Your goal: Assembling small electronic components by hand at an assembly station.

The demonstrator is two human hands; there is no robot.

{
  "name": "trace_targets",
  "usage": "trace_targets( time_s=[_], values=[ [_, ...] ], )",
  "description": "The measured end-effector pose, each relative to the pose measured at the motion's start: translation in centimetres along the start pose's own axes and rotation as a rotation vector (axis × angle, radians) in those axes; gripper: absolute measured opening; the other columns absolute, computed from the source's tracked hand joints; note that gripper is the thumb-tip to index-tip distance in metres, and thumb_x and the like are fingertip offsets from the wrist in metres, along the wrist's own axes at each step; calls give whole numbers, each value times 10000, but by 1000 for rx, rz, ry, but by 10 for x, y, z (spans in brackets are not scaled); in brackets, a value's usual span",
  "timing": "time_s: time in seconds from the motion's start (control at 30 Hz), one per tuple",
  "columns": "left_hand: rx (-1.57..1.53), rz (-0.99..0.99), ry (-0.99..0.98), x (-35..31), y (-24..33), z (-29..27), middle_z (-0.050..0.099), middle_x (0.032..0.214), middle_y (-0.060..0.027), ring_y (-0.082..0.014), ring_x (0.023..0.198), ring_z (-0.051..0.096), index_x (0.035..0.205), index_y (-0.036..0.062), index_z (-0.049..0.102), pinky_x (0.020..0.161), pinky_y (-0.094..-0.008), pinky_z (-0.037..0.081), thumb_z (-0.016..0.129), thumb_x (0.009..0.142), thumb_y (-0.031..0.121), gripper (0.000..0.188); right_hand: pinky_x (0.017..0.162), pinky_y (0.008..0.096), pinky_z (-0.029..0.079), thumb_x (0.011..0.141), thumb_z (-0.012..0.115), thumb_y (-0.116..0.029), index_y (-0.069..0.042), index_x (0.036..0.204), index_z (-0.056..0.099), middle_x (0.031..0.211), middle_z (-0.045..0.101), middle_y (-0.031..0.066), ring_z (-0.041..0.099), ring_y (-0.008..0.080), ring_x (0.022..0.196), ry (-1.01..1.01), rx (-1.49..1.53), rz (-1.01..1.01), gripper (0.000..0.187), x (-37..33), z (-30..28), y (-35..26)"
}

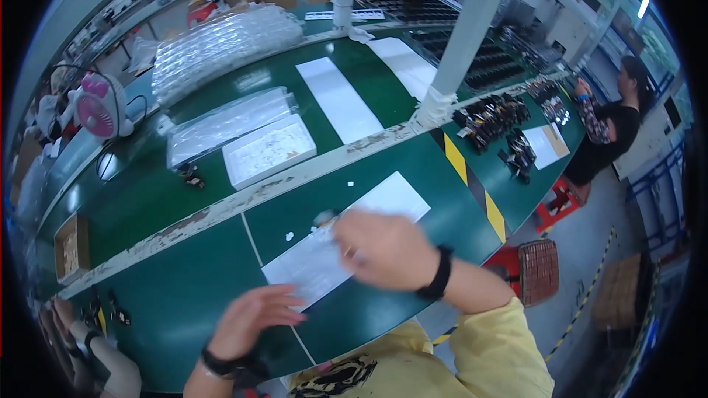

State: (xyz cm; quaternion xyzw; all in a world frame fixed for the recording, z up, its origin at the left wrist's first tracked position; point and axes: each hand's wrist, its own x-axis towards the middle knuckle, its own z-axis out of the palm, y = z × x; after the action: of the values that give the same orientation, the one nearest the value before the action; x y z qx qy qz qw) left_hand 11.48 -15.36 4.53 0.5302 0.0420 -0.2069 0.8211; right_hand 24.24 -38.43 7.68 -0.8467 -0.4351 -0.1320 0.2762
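Note:
A long white sheet (394,195) lies slantwise on the green table before me. Over its middle is my right hand (387,250), fingers curled together and blurred; what they hold, if anything, I cannot make out. A small, smeared, pale and dark thing (326,219) shows right by its fingertips. My left hand (254,315) is held at the sheet's near left end, fingers stretched out, with nothing in it. Small white bits (289,236) lie just beyond the sheet, and one more white piece (350,184) sits farther off.
Past a worn ledge stand a white box (269,149) of small white pieces, clear plastic packing (228,40) and a pink fan (101,107). Dark parts (490,119) are heaped at right. A yellow-black stripe (472,180) crosses the table. Other people work at left, right and far side.

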Motion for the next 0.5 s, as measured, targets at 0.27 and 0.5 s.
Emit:
trace_targets(
  time_s=[0.27,0.5],
  values=[
    [-338,93,234,18,-21,8,544,960,-93,-200,889,573,1051,4,477,775,-347,506,414,920,185,233,522,318,467,747,611,-109,-35,1017,543,892,481,106,552,242,665,-66,529,-162,288,-14,49,-58],
    [-114,92,488,13,-15,-33,611,888,-123,-208,776,622,1075,-20,512,639,-258,522,479,873,138,258,549,241,422,876,525,-146,-20,863,579,859,526,65,514,176,599,10,948,382,139,-24,85,-6]
  ],
)
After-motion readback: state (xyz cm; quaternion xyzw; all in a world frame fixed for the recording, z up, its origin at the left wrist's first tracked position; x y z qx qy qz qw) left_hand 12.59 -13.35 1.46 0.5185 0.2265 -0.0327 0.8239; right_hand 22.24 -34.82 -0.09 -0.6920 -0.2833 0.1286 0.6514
